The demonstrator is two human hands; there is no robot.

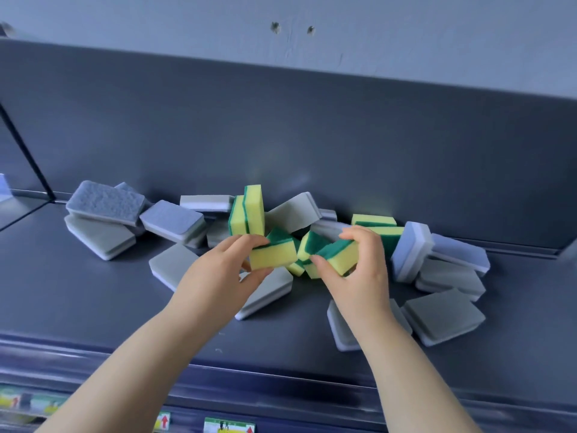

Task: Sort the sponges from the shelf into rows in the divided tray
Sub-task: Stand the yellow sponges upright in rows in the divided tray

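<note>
Dark shelf (pixel 93 292); grey sponge (pixel 338 329) half hidden under right hand (pixel 359 276)

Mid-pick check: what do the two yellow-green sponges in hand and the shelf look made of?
Left sponge, pinched by the left hand: soft matte yellow foam with a rougher green scouring layer, likely fibre. Right sponge, in the right hand: looks the same. Shelf: smooth dark grey, faint sheen, probably painted metal, possibly plastic.

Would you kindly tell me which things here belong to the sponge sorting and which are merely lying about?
Job: yellow-green sponges, grey sponges, shelf, left hand and right hand, both gripping yellow-green ones.
Just there: edge labels, wall.
</note>
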